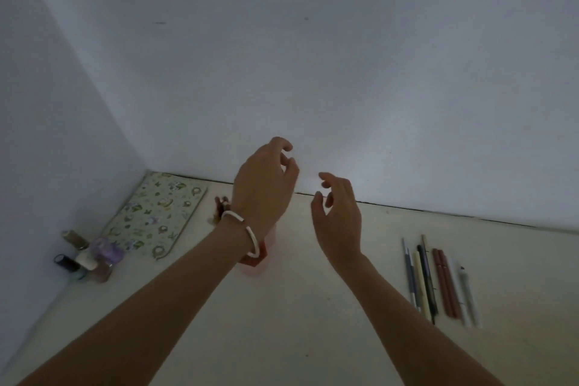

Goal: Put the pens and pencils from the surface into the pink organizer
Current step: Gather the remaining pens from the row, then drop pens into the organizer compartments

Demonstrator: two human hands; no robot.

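- Where the pale surface (282,323) lies nearest the camera, the pens and pencils (438,282) rest side by side at the right, well apart from both hands.
- Small bottles (87,260) cluster at the left.
- The pink organizer (253,269) stands near the centre, largely hidden behind the left wrist, which carries a white bracelet (247,232).
- The left hand (261,191) is raised above the organizer, fingers loosely curled, holding nothing.
- The right hand (340,216) is raised beside it, not touching, fingers relaxed, empty.
- A patterned flat case (153,213) lies by the wall (313,56).
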